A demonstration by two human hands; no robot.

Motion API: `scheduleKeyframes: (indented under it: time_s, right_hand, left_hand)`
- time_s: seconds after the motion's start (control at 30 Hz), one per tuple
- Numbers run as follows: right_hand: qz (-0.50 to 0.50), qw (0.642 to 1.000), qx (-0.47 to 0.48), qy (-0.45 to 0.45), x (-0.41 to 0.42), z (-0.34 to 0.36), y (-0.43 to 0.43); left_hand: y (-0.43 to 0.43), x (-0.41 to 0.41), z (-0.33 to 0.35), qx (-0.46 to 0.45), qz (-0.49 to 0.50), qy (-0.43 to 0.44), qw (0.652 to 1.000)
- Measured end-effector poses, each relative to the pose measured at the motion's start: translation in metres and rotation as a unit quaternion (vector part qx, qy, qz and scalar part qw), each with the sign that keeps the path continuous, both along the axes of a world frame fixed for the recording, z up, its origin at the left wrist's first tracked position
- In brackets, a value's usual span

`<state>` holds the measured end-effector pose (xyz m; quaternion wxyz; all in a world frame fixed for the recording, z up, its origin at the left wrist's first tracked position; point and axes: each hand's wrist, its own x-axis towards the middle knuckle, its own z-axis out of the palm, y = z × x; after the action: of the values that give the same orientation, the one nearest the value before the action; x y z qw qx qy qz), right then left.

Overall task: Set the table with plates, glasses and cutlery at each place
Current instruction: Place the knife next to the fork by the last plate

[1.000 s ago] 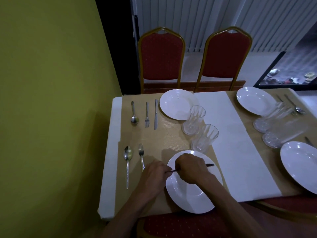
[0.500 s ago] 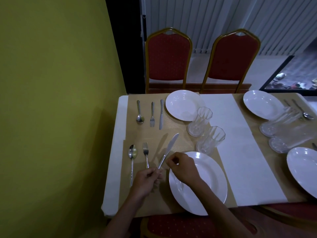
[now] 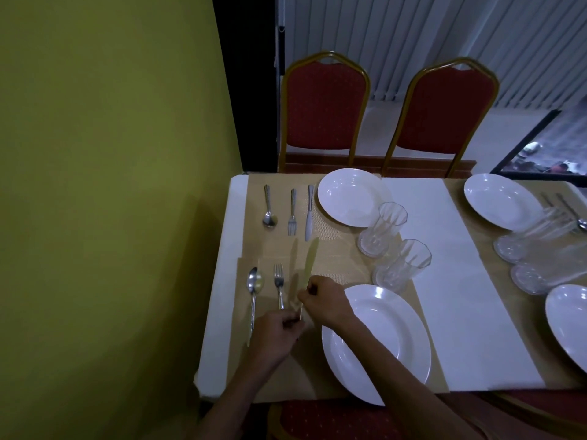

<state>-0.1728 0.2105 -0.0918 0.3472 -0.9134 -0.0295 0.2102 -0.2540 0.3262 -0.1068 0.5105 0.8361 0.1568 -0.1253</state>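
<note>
both hands meet over the near-left place setting. the right hand (image 3: pixel 322 301) has its fingers curled in, pinching the knife (image 3: pixel 308 270) around the middle of its length, while the left hand (image 3: pixel 278 336) is closed on the lower end of the handle. the knife points away from the person, its blade tip reaching up toward the far setting, and it lies between the near fork (image 3: pixel 279 284) and the near plate (image 3: pixel 376 342); whether it rests flat on the mat or is lifted a little i cannot tell.

just left of the hands the near fork lies straight, and left of that the near spoon (image 3: pixel 253 300), bowl away from the person. the right forearm crosses the left edge of the near plate. beyond the plate stand two clear glasses (image 3: pixel 401 265), one behind the other.

across the tabletop (image 3: pixel 457 281) the far setting has a spoon, fork and knife in a row (image 3: pixel 292 211) beside a white plate (image 3: pixel 349 196). to the right, past a white runner, are two more plates (image 3: pixel 502 200) and two more glasses, with some cutlery at the frame edge, blurred. two red chairs (image 3: pixel 325 106) with gold frames stand at the far side, and a yellow-green wall (image 3: pixel 111 154) runs along the left.
</note>
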Motion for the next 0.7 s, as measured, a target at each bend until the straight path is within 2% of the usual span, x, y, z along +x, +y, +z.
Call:
scheduleKeyframes:
  time_s: [0.1, 0.27, 0.7]
  right_hand:
    - [0.005, 1.0, -0.003, -0.012, 0.003, -0.004, 0.009]
    - [0.047, 0.999, 0.002, 0.016, 0.015, -0.006, 0.013]
    - [0.098, 0.981, -0.154, 0.06, 0.043, -0.038, 0.013]
  left_hand:
    - [0.001, 0.005, -0.003, 0.047, -0.033, -0.003, 0.998]
    - [0.008, 0.014, -0.013, 0.046, -0.032, -0.001, 0.998]
    - [0.02, 0.012, -0.055, 0.156, 0.015, -0.036, 0.987]
